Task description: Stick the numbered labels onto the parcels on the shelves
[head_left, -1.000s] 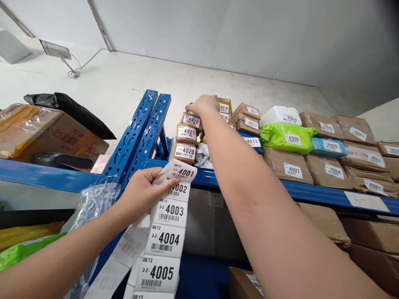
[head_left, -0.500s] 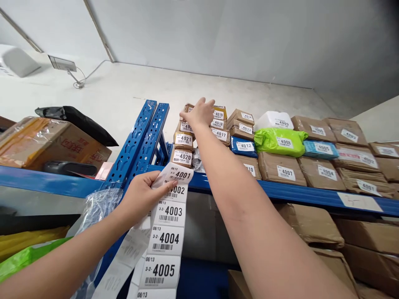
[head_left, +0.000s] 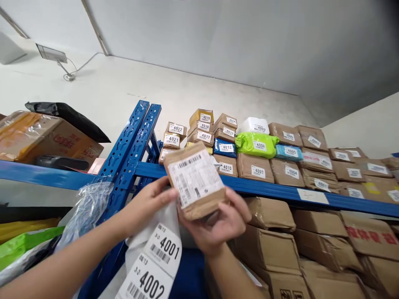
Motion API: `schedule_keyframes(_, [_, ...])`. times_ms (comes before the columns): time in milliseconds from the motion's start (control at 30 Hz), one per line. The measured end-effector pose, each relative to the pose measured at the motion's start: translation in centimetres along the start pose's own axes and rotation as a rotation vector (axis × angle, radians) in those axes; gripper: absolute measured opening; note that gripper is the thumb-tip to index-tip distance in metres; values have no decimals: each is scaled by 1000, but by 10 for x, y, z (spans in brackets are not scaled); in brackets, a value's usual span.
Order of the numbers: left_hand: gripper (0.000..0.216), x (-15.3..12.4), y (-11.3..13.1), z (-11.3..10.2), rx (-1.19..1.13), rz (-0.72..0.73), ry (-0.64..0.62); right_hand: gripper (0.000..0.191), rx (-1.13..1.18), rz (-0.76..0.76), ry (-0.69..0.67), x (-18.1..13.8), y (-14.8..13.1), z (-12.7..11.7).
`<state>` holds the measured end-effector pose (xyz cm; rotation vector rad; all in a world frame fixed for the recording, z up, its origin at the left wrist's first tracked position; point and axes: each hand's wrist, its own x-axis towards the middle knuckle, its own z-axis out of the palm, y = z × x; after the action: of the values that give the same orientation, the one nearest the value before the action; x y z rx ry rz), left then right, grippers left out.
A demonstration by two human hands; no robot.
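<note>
In front of the shelf, a small brown cardboard parcel (head_left: 195, 180) is held tilted between both hands, with a white shipping label on the side facing me. My right hand (head_left: 218, 220) is closed around its lower right part, fingers at the edge and underneath. My left hand (head_left: 152, 203) grips the left edge, thumb on the front. From that same hand hangs a strip of white number labels (head_left: 158, 253), with 4001 and 4002 readable. Behind the parcel, a small stack holds the 4022 parcel (head_left: 176, 128) on top and the 4021 parcel (head_left: 171, 140) below it.
A blue metal shelf beam (head_left: 258, 187) carries several numbered parcels, including a bright green bag (head_left: 257, 144). The perforated blue upright (head_left: 127, 145) stands at left, beside a large taped carton (head_left: 50, 137). Crumpled clear plastic (head_left: 90, 211) hangs there. More brown cartons (head_left: 274, 249) fill the lower level.
My right hand has come down from the top of the left stack and now holds a parcel. My left hand has moved against that parcel, and the label strip has swung and dropped lower.
</note>
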<state>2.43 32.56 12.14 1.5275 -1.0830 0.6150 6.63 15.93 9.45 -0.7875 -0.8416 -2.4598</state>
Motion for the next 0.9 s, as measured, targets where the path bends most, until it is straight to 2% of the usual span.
schedule_keyframes(67, [61, -4, -11, 11, -60, -54, -85, 75, 2, 49, -4, -25, 0, -17])
schedule_keyframes(133, [57, -6, -20, 15, -70, -101, -109, 57, 30, 79, -64, -42, 1, -30])
schedule_keyframes(200, [53, -6, -25, 14, -57, -128, -125, 38, 60, 53, -147, -53, 3, -41])
schedule_keyframes(267, [49, -4, -28, 10, -25, -153, -163, 29, 55, 11, -208, -60, 2, -52])
schedule_keyframes(367, [44, -2, -30, 7, 45, -183, -220, 28, 26, 18, -269, -66, -1, -64])
schedule_keyframes(500, [44, -2, -34, 10, 67, -200, -249, 27, 1, 10, -279, -67, -6, -73])
schedule_keyframes(700, [42, -5, -37, 16, -15, -224, -215, 32, -12, 24, -305, -61, -3, -75])
schedule_keyframes(800, [46, -5, -35, 23, -168, -274, -133, 45, 22, 138, -360, -53, -1, -72])
schedule_keyframes(900, [49, -2, -30, 32, -458, -463, -68, 51, 47, 281, -424, -38, -3, -63])
